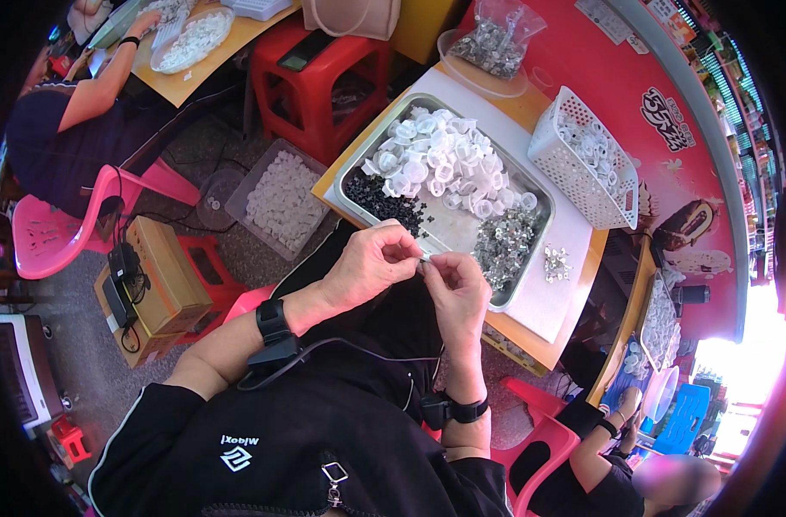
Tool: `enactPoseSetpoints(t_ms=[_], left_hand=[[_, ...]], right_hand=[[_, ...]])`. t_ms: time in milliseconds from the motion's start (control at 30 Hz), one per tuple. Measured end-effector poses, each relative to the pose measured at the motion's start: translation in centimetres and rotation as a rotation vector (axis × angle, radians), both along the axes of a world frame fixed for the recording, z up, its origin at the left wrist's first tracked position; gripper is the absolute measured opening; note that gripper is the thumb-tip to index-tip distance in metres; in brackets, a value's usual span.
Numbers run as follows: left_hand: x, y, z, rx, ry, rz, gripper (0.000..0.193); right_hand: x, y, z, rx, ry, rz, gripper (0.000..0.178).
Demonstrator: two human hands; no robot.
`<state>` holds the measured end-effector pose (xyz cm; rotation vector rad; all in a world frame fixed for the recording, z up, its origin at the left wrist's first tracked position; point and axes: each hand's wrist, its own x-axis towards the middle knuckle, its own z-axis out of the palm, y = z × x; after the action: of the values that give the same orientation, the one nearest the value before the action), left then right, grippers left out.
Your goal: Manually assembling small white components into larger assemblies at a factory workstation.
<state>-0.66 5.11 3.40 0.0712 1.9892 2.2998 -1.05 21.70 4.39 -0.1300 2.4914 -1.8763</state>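
Note:
My left hand (377,263) and my right hand (458,289) meet just in front of the tray's near edge. Both are closed in a pinch, fingertips almost touching. Between them is a tiny part (424,259), light and dark in colour, too small to name. Beyond them, a metal tray (449,228) holds a heap of white translucent plastic pieces (449,159). Small black parts (377,200) lie in its left corner, nearest my left hand. Small shiny metal-looking parts (505,246) fill its right side, closer to my right hand.
Right of the tray stand a white perforated basket (543,146) of white pieces and a small pile of clear parts (556,263). A bag of metal parts (493,43) sits behind. Left are a floor bin (281,202), red stool (324,86) and cardboard box (164,276). Other people work nearby.

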Motion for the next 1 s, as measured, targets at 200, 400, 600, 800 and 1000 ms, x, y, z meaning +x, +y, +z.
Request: enactPoseSetpoints(t_ms=[200,400,600,800,1000], left_hand=[[0.1,0.1,0.9,-0.172,0.219,0.090,0.009],[0.1,-1.3,1.1,-0.303,0.421,0.023,0.013],[0.6,-1.1,1.2,-0.379,0.553,0.091,0.015],[0.8,-0.8,1.3,-0.406,0.675,0.147,0.012],[0.5,-0.4,1.1,-0.403,0.701,0.121,0.017]], right_hand=[[0.1,-0.4,-0.3,0.109,0.232,-0.025,0.014],[0.1,-0.3,0.6,0.105,0.254,0.006,0.017],[0.3,-0.2,1.4,0.216,0.443,0.046,0.020],[0.8,-0.2,1.4,0.326,0.623,0.023,0.021],[0.0,0.7,1.4,0.321,0.655,0.034,0.019]])
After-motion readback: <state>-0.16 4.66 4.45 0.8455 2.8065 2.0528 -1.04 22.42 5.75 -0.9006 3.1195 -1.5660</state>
